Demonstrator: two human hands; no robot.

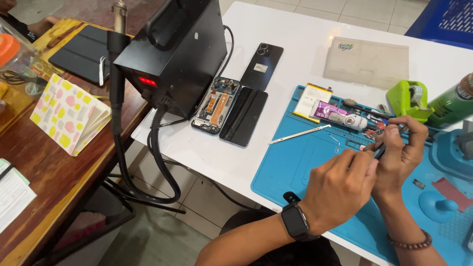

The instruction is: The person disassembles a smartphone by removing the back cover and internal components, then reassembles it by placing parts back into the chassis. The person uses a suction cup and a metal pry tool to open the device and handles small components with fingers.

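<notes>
Nearest: left hand, watch on wrist, pressed against right hand over blue mat. Both pinched on small dark part, mostly hidden. Probably light, fragile; grip by edges, gently.

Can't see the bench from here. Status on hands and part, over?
Left hand and right hand pinched together on a small dark part over the blue mat. Part mostly hidden. Tweezers lie apart, nothing blocking.
</notes>
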